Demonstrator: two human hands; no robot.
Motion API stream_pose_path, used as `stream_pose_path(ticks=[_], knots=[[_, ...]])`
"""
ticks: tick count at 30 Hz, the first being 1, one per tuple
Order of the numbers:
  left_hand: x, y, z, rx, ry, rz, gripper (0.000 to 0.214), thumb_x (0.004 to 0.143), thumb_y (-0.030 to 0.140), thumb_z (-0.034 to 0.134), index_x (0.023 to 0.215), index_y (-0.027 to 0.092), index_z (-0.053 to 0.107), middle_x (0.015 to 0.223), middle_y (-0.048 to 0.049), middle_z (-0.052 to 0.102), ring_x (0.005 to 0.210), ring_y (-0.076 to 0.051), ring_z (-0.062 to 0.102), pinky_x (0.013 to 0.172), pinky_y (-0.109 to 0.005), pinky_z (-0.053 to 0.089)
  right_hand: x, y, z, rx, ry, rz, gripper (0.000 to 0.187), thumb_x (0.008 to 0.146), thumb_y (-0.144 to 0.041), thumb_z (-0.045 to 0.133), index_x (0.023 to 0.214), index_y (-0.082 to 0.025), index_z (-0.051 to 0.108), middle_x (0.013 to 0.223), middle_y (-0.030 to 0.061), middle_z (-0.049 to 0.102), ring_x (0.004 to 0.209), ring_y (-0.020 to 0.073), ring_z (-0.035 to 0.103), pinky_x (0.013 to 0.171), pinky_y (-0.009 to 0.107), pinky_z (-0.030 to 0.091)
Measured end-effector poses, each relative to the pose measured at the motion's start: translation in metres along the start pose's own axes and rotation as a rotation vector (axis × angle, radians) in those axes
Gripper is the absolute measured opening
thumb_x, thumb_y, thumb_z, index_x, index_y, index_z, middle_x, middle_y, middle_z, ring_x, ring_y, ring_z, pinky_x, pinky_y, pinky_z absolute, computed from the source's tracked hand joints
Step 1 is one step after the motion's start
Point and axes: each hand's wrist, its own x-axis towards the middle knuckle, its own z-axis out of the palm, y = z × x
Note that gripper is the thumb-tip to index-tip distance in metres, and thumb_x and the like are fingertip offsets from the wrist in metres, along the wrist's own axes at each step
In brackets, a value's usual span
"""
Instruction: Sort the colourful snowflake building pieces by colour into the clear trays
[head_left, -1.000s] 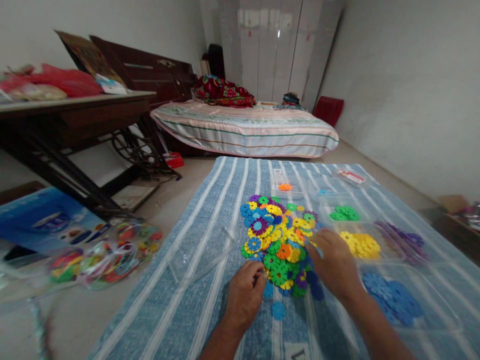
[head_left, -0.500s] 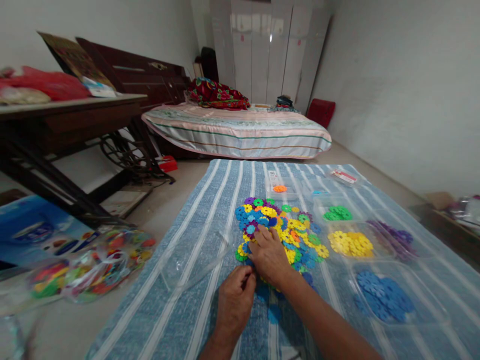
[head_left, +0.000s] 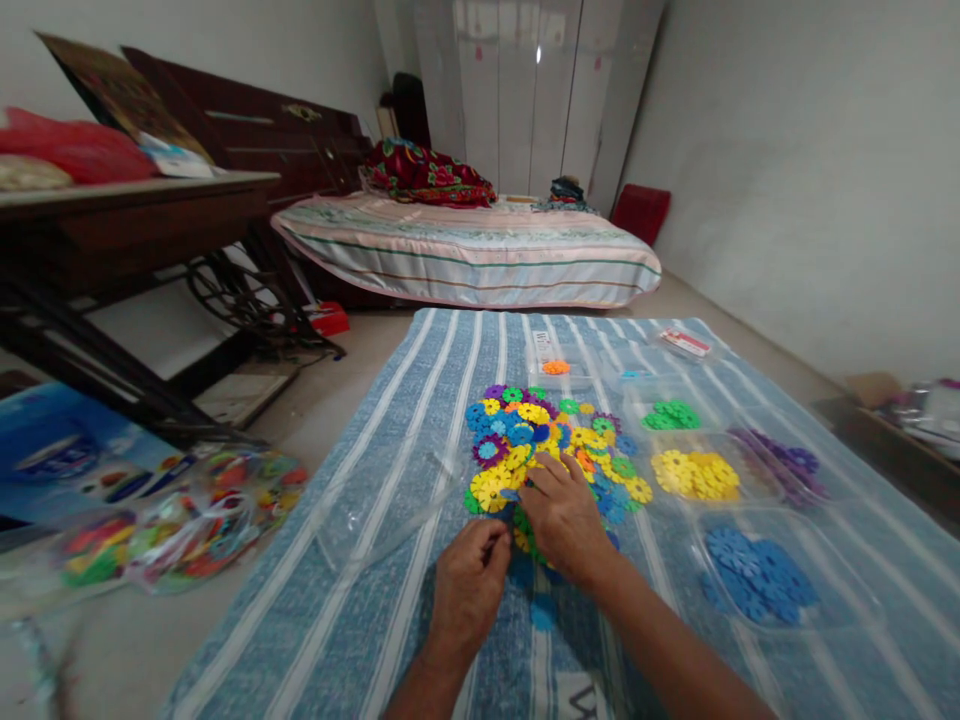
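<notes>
A heap of mixed coloured snowflake discs [head_left: 551, 445] lies in the middle of a blue striped cloth [head_left: 405, 420]. My right hand [head_left: 566, 520] rests on the near edge of the heap, its fingers pinched on a blue disc [head_left: 512, 495]. Just left of it, my left hand [head_left: 469, 590] is curled closed at the heap's near-left corner; what it holds is hidden. A single blue disc [head_left: 542, 612] lies on the cloth between my wrists.
Clear trays at the right hold sorted discs: green [head_left: 671, 415], yellow [head_left: 694, 475], purple [head_left: 784, 462], blue [head_left: 754, 580]. An empty clear tray [head_left: 382, 510] lies left of the heap. A bag of discs [head_left: 180, 520] sits on the floor at left. A bed [head_left: 465, 250] stands behind.
My right hand went from the heap's right side, near the yellow tray, across to its near-left edge and drew back toward me. The left hand stayed closed in place.
</notes>
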Motion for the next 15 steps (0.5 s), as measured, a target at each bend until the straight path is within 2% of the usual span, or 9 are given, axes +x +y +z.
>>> stream_pose_path(ticks=[4,8,12,15], knots=[[-0.001,0.001,0.0,0.005,0.007,0.007,0.02,0.082,0.029,0.047,0.077,0.02,0.064,0.074,-0.0008,0.066,0.068,-0.014,0.064,0.065,-0.024,0.051,-0.01,0.007,-0.002,0.022,0.067,0.002,0.02,0.088,-0.014,0.047,0.078,-0.019,0.064,0.102,0.0071,0.064,0.12,0.0235,0.043,0.106,0.044,0.026],[-0.002,0.0,0.001,-0.008,0.026,0.02,0.019,0.082,0.029,0.048,0.077,0.019,0.064,0.077,-0.0015,0.067,0.072,-0.015,0.065,0.067,-0.025,0.051,-0.021,0.013,-0.012,0.053,0.122,0.012,0.019,0.088,-0.014,0.047,0.081,-0.02,0.064,0.099,0.0062,0.065,0.114,0.0226,0.048,0.101,0.042,0.033],[-0.002,0.0,0.001,-0.013,0.031,0.005,0.019,0.082,0.03,0.049,0.077,0.019,0.064,0.076,-0.0015,0.066,0.071,-0.014,0.064,0.068,-0.025,0.052,-0.046,0.034,-0.041,-0.004,0.257,0.092,0.018,0.09,-0.019,0.048,0.084,-0.02,0.064,0.097,0.0067,0.066,0.11,0.0223,0.053,0.095,0.042,0.04],[-0.003,-0.001,0.003,-0.025,0.033,-0.026,0.019,0.081,0.03,0.049,0.08,0.019,0.064,0.077,-0.0016,0.067,0.072,-0.015,0.065,0.068,-0.025,0.052,-0.082,0.064,-0.073,-0.182,0.319,0.179,0.016,0.089,-0.024,0.049,0.085,-0.02,0.064,0.094,0.008,0.067,0.105,0.0244,0.057,0.092,0.044,0.042]])
